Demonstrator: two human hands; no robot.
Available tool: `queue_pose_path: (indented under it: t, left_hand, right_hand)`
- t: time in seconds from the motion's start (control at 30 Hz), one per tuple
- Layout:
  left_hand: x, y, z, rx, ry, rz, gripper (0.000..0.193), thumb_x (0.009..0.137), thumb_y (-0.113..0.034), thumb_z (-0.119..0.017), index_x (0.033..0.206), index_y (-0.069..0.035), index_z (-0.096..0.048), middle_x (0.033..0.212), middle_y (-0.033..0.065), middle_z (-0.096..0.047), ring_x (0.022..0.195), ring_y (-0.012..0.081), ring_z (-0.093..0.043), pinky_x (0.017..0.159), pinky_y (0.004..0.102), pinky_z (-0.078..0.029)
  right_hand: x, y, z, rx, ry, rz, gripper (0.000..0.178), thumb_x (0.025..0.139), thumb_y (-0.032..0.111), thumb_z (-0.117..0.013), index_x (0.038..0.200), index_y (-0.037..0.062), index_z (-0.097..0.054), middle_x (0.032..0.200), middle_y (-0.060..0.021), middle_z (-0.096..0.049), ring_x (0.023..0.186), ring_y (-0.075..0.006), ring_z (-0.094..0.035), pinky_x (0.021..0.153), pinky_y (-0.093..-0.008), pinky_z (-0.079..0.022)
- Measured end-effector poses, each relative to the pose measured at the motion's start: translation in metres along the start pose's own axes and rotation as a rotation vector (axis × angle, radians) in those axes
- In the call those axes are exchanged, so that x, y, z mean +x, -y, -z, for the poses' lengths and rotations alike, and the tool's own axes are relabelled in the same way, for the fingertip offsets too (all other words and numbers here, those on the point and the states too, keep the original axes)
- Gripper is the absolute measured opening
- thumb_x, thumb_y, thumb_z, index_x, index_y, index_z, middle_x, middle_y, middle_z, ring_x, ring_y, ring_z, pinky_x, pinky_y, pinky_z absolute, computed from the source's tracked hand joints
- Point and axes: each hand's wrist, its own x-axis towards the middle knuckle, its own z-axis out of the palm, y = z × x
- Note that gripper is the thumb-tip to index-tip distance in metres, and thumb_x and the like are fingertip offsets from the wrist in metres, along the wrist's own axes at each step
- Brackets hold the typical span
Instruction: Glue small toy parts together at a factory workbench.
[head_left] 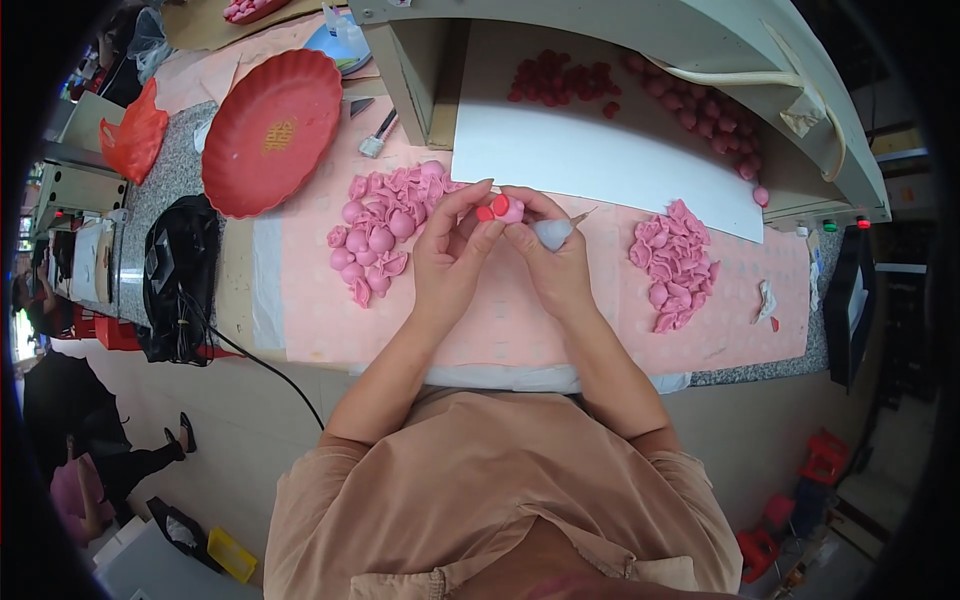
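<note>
Above the pink-covered table, my left hand (448, 250) and my right hand (556, 268) meet at their fingertips. Between them is a small pink piece with red parts (503, 208), pinched by the fingers of both hands. My right hand also holds a small translucent squeeze bottle (553, 234) with a thin tip pointing away to the right. Beside my left hand lies a pile of pink petal-shaped and rounded pieces (380, 238). Another pile of pink ruffled pieces (672, 268) sits to the right of my right hand.
A grey box-like housing (640, 25) overhangs a white board (590, 150) bearing small red pieces (560, 78) and rounded pink-red pieces (710, 115). At left are a scalloped red tray (305, 105), a black bag (180, 265) and a cable (262, 358). A person's leg (150, 455) shows lower left.
</note>
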Motion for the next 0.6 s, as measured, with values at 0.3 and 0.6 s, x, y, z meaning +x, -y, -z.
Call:
queue_pose_path:
  t: [0.3,0.6]
  left_hand:
    - [-0.003,0.001,0.000,-0.019,-0.023,-0.035,0.034,0.091,-0.001,-0.062,0.125,0.000,-0.055,0.122,0.0078,-0.053,0.110,0.0143,-0.055,0.096,0.0267,-0.045]
    - [0.002,0.008,0.002,-0.070,-0.042,-0.053,0.033,0.088,0.000,-0.065,0.120,-0.001,-0.057,0.122,0.0091,-0.054,0.115,0.0166,-0.053,0.100,0.0292,-0.043]
  right_hand:
    - [-0.002,-0.012,-0.005,0.081,-0.027,0.042,0.037,0.091,0.016,-0.067,0.123,0.0008,-0.056,0.112,-0.0047,-0.061,0.103,-0.0119,-0.056,0.089,-0.0259,-0.046]
    - [-0.004,-0.014,-0.013,0.611,0.016,-0.164,0.043,0.094,0.014,-0.063,0.132,0.0027,-0.047,0.124,-0.0079,-0.054,0.116,-0.0168,-0.054,0.100,-0.0314,-0.045]
